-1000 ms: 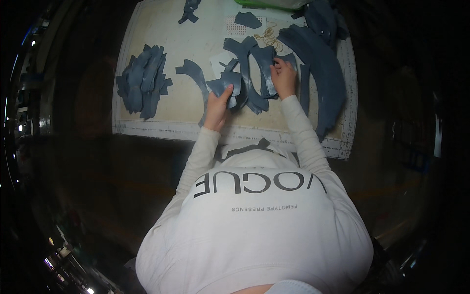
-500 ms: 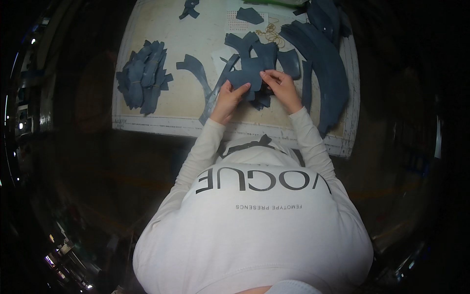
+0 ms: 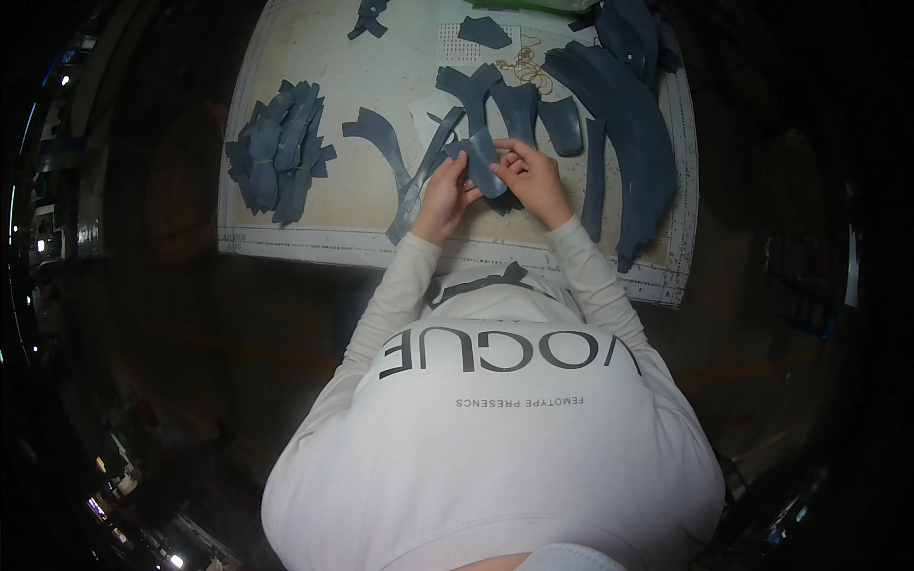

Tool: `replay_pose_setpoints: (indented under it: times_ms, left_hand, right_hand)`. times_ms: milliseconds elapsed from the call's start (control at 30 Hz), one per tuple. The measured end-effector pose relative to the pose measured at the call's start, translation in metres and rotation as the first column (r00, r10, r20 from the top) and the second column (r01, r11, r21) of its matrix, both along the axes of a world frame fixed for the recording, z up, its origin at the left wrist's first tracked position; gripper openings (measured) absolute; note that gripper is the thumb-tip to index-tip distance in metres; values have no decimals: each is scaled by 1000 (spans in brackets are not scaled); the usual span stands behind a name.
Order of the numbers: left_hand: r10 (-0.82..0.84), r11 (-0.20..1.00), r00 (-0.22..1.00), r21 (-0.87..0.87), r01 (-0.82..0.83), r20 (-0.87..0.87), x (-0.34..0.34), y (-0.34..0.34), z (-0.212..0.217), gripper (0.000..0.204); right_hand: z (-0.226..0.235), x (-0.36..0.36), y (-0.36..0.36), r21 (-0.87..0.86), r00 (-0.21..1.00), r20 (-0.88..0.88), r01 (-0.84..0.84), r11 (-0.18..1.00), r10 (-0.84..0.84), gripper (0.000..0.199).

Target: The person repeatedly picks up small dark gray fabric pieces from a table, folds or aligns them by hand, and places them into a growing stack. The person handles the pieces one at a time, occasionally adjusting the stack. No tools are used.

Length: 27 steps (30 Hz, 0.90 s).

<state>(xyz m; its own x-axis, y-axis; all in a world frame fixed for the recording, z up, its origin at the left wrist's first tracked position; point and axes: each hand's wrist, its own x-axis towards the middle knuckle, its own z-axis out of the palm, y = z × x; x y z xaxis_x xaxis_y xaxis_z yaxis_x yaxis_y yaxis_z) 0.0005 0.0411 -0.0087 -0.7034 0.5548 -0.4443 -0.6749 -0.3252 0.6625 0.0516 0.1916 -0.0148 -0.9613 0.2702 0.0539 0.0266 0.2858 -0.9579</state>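
Between my two hands is a blue cut piece of leather-like sheet (image 3: pixel 482 157), bent so that a lighter sheen runs along it. My left hand (image 3: pixel 446 195) is closed on its left side, thumb on top. My right hand (image 3: pixel 529 179) pinches its right side with bent fingers. Beneath and beyond it lie more blue cut pieces: a forked one (image 3: pixel 468 84), a flared one (image 3: pixel 517 109) and a short wide one (image 3: pixel 562 126). Left of my hands a curved strip (image 3: pixel 379 133) meets a long narrow strip (image 3: pixel 419 186).
A banded pile of blue pieces (image 3: pixel 278 152) lies on the left of the pale table (image 3: pixel 324 57). Long curved pieces (image 3: pixel 643 157) are stacked at the right. Loose tan bands (image 3: pixel 526 68), a printed sheet (image 3: pixel 462 43) and another blue piece (image 3: pixel 486 31) lie farther back.
The held piece, flatter and broader before, is now turned and bent between my hands. My right hand has moved slightly down and left, its fingers curling around the piece's edge.
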Motion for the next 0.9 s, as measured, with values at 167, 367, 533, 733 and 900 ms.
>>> replay_pose_setpoints:
  times_ms: [167, 367, 533, 733, 900]
  left_hand:
    - [-14, 1000, 999, -24, 13, -50, 7, 9, 4, 33]
    - [-45, 980, 963, -197, -8, -264, -7, -13, 5, 30]
    - [55, 914, 925, -354, -198, -375, -26, -51, -9, 26]
    - [164, 776, 817, -439, -453, -552, -33, -95, -24, 14]
    - [-135, 597, 718, -634, -491, -683, -28, -110, -30, 15]
  right_hand:
    - [2, 2, 5, 159, 994, -106, 55, 986, -38, 21]
    - [-11, -18, 84, 182, 920, -86, 391, 902, -381, 25]
    - [-23, -23, 113, 563, 893, 68, 334, 756, -445, 39]
    - [-28, -28, 79, 748, 937, -37, 257, 612, -347, 65]
    - [-26, -32, 74, 758, 919, 79, 197, 622, -387, 63]
